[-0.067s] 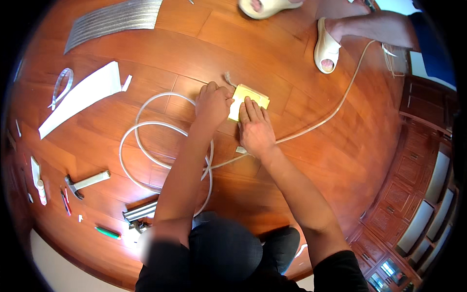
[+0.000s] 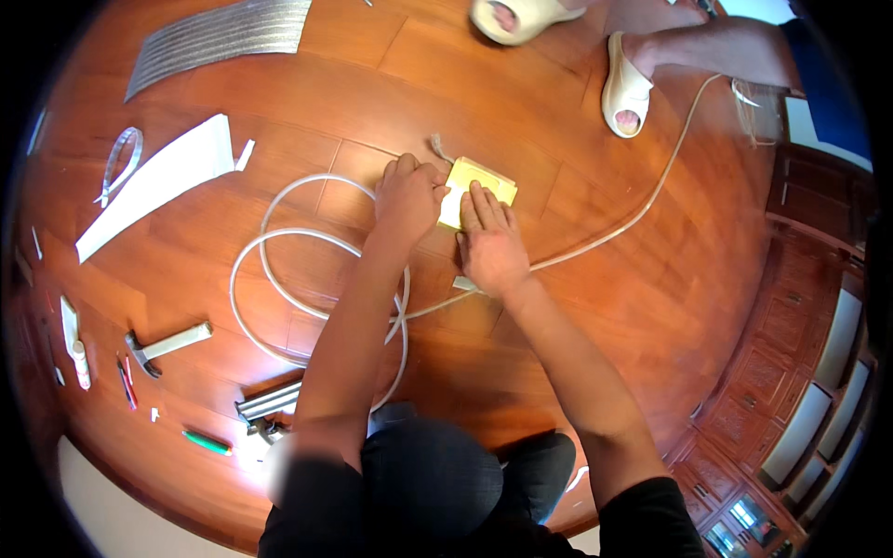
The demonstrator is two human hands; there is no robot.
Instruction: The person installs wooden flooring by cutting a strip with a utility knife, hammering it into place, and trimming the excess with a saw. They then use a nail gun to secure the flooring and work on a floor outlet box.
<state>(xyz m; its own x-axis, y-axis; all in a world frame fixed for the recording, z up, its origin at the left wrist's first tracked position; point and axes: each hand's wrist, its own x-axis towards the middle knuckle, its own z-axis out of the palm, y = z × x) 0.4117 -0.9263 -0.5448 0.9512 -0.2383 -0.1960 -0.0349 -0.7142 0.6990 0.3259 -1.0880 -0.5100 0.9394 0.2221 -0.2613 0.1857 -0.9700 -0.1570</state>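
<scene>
On the wooden floor ahead of me lies a flat yellow square piece (image 2: 500, 185), perhaps a box or plate, with a paler panel on its near left part. My right hand (image 2: 491, 244) rests on it with fingers stretched out over its near right part. At its left edge my left hand (image 2: 407, 200) is closed, fingers curled and thumb side against the piece. Whatever the left fingers pinch is hidden. A short frayed greyish cord end (image 2: 438, 146) sticks out past the far left corner. A white cable (image 2: 595, 244) runs behind my right wrist.
White cable coils (image 2: 279, 232) lie left of my hands. Further left are a hammer (image 2: 175, 343), a green-handled tool (image 2: 206, 444), a white sheet (image 2: 167, 186) and a grey ribbed mat (image 2: 219, 45). Another person's sandalled foot (image 2: 625, 88) stands at far right; wooden cabinets (image 2: 772, 325) line the right side.
The other person's left-hand sandal in the picture has shifted slightly right and nearer. My hands hold nearly the same place on the yellow piece.
</scene>
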